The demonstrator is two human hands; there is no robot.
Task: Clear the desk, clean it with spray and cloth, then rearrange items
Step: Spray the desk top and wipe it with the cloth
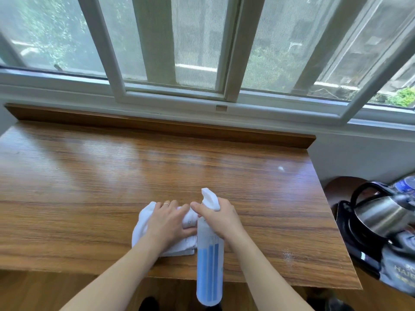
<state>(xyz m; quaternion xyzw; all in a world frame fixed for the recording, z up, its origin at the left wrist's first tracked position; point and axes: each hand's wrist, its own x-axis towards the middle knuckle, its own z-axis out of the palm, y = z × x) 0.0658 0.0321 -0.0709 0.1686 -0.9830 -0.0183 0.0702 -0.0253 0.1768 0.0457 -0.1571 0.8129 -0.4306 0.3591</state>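
A wooden desk [89, 176] stands under a window. My left hand [170, 223] lies palm down on a crumpled white cloth [143, 225] near the desk's front edge, fingers curled over it. My right hand [217, 218] grips the neck of a spray bottle [210, 265], just to the right of the cloth. The bottle is translucent with blue liquid in its lower part, and its white nozzle [211, 198] points away from me. A small wet speckled patch [287, 254] shows on the wood near the front right.
To the right of the desk, a steel kettle with a black handle [381, 212] sits among dark bags [395, 265]. A raised wooden ledge [157, 124] runs along the desk's back, below the white window frame [175, 97]. A tiny white speck [280, 168] lies at the back right.
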